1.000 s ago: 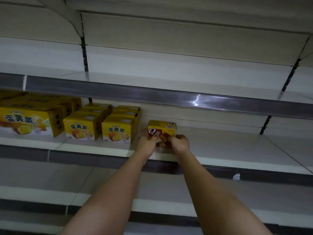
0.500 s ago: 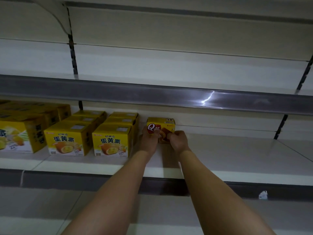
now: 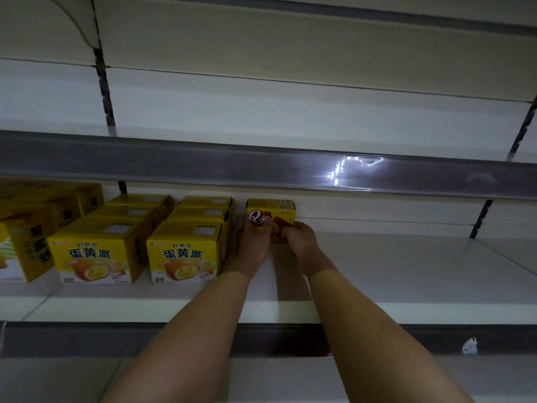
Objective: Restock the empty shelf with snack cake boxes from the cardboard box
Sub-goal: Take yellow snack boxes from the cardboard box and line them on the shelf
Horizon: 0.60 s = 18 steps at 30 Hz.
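Note:
A small yellow snack cake box (image 3: 271, 209) with a red Q label stands at the back of the white middle shelf (image 3: 406, 266), right of the stocked yellow boxes. My left hand (image 3: 252, 245) holds its left front edge, thumb lying over the label. My right hand (image 3: 299, 242) grips the lower right front corner with curled fingers. Both forearms reach in over the shelf's front lip. The box's lower front is hidden behind my hands. The cardboard box is out of view.
Two rows of yellow egg-yolk-pie boxes (image 3: 183, 251) fill the shelf just left of my hands, with larger yellow boxes (image 3: 26, 237) at the far left. The upper shelf rail (image 3: 261, 167) hangs overhead. A white tag (image 3: 469, 346) sits on the lower rail.
Both hands have pushed the Q box further back on the shelf, toward the rear wall. My view has come closer and shifted right.

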### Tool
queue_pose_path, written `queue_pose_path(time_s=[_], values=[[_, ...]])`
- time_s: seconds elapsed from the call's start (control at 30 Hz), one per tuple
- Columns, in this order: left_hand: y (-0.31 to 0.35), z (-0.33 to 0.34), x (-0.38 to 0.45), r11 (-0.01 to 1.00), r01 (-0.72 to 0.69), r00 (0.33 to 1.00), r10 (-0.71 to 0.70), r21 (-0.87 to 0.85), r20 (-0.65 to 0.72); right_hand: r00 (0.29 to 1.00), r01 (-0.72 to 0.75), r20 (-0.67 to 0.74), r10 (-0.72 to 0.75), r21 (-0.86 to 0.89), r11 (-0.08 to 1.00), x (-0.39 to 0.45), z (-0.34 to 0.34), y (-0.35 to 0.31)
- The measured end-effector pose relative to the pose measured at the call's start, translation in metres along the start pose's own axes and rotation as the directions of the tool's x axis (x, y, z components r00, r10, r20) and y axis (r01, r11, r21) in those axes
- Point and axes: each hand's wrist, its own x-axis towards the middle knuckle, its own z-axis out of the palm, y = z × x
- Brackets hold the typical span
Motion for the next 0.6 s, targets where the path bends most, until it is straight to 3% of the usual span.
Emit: queue_pose_path(time_s=[0.3,0.4,0.53,0.6], values=[[-0.024,-0.001,0.014,0.995,0.063,0.997,-0.059,0.081,-0.046,0.993,-0.11,-0.041,0.11,0.0,0.994,-0.012,-0.003,-0.014],[0.014,-0.008,-0.024,0.98,0.087,0.996,-0.086,0.179,-0.014,0.991,-0.125,-0.037,0.125,0.011,0.992,-0.021,-0.012,-0.014],[0.051,-0.014,-0.067,0.906,0.159,0.987,-0.139,0.392,-0.078,0.988,-0.152,-0.039,0.15,-0.055,0.987,-0.034,-0.027,-0.017],[0.064,-0.011,-0.082,0.909,0.243,0.97,-0.23,0.34,-0.078,0.985,-0.171,-0.012,0.17,-0.107,0.98,-0.038,-0.034,-0.017]])
